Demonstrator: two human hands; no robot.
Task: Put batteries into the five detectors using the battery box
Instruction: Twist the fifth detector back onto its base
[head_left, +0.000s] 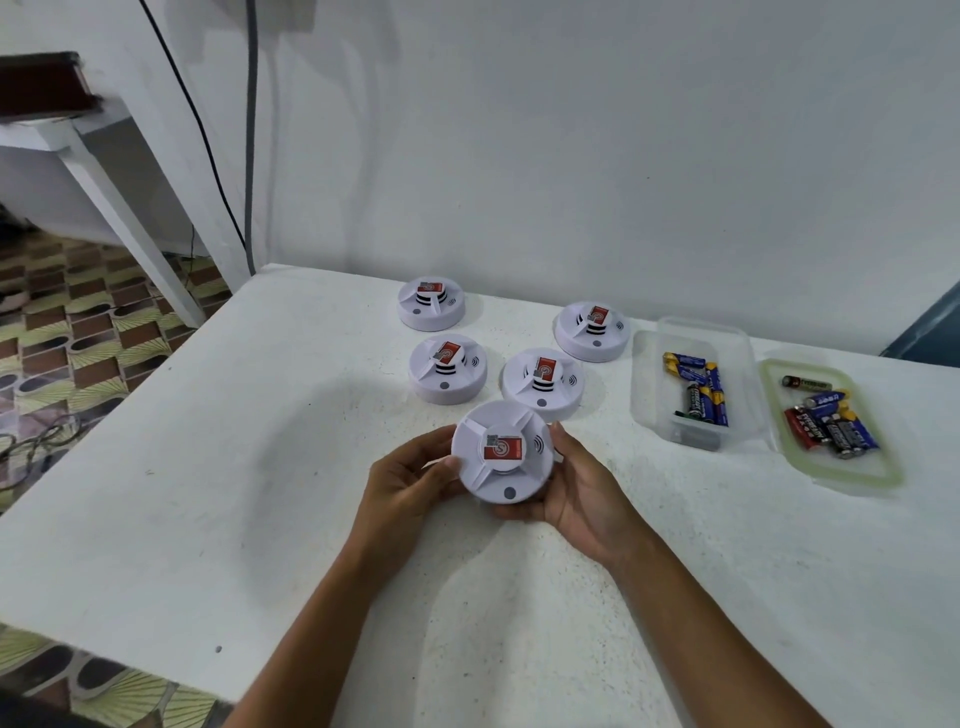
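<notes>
Head view looks down on a white speckled surface (208, 467) set against a pale wall (571, 130), with patterned floor tiles (78, 322) at nine o'clock. At three o'clock a clear battery box (647, 374) holds several batteries (701, 389), and just beside it, farther toward three, its lid (883, 467) lies flat with more batteries (831, 421) on it. Four white round detectors sit toward twelve o'clock: one farthest back (430, 303), one at the right near the box (592, 331), and two nearer ones (448, 368) (543, 383) side by side. A fifth detector (501, 451), red label up, is held near the middle between both hands: the left hand (405, 480) curls its fingers and thumb around the rim at nine o'clock, and the right hand (576, 488) cups the rim at three to five o'clock, fingers wrapped beneath.
</notes>
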